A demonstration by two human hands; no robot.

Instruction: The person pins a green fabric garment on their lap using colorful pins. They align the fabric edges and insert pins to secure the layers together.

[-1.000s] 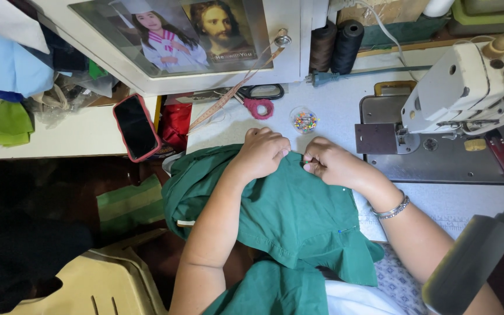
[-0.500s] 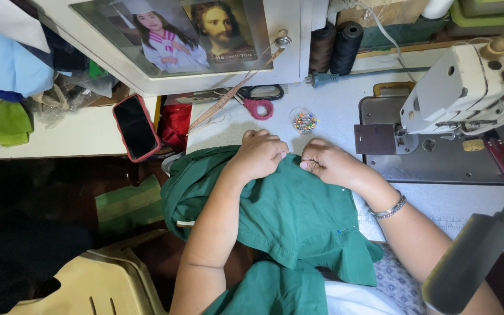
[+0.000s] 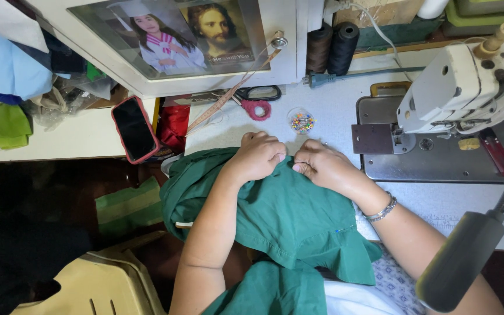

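- The green garment (image 3: 281, 216) lies bunched at the near edge of the desk (image 3: 333, 114) and spills down over the person's lap.
- The left hand (image 3: 258, 156) presses on the cloth's upper fold, fingers curled together and pinching the fabric.
- The right hand (image 3: 322, 166) sits just beside it, its fingers closed on the same fold; whether they hold a pin I cannot tell.
- A silver bracelet (image 3: 382, 210) circles the right wrist.
- A small round dish of coloured pins (image 3: 301, 122) stands just beyond the hands.
- Pink-handled scissors (image 3: 256, 108) and a measuring tape (image 3: 228, 96) lie further back.
- The white sewing machine (image 3: 468, 87) stands at the right; a red-cased phone (image 3: 134, 128) lies to the left.
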